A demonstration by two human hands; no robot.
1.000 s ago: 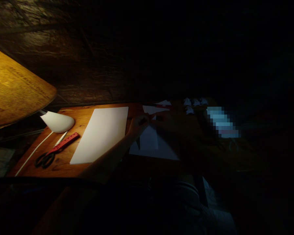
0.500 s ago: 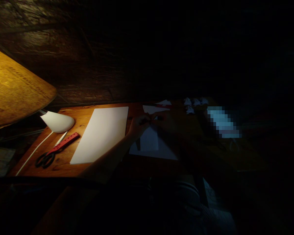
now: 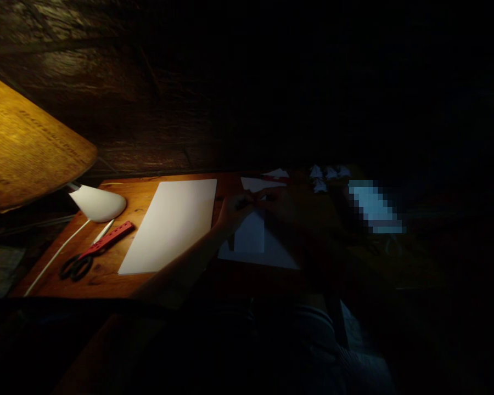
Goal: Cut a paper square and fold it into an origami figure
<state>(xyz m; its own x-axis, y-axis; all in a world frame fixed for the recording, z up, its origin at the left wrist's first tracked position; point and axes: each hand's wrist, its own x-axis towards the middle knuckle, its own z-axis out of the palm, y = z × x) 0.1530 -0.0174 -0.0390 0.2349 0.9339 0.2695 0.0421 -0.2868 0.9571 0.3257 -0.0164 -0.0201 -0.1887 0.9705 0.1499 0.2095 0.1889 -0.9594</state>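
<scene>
My left hand (image 3: pixel 234 208) and my right hand (image 3: pixel 279 202) meet over the middle of a wooden table, fingers closed together. Between the fingertips is a piece of white paper (image 3: pixel 263 198), mostly hidden by the fingers and the dark. Below them shows a smaller white sheet (image 3: pixel 250 233), overlapping a larger sheet (image 3: pixel 280 257) on the table; I cannot tell whether the held paper joins it. Just beyond the hands lie cut paper pieces (image 3: pixel 255 183), with something red beside them.
To the left are a stack of white paper (image 3: pixel 173 225), scissors with a red cover (image 3: pixel 107 240) and a lamp with a white base (image 3: pixel 101 204) and yellow shade (image 3: pixel 28 148). Small folded paper shapes (image 3: pixel 319 184) sit at the back right, near a blurred bright screen (image 3: pixel 374 206).
The hands stay together in nearly the same place, with a slight shift of the fingers. The view has moved very slightly.
</scene>
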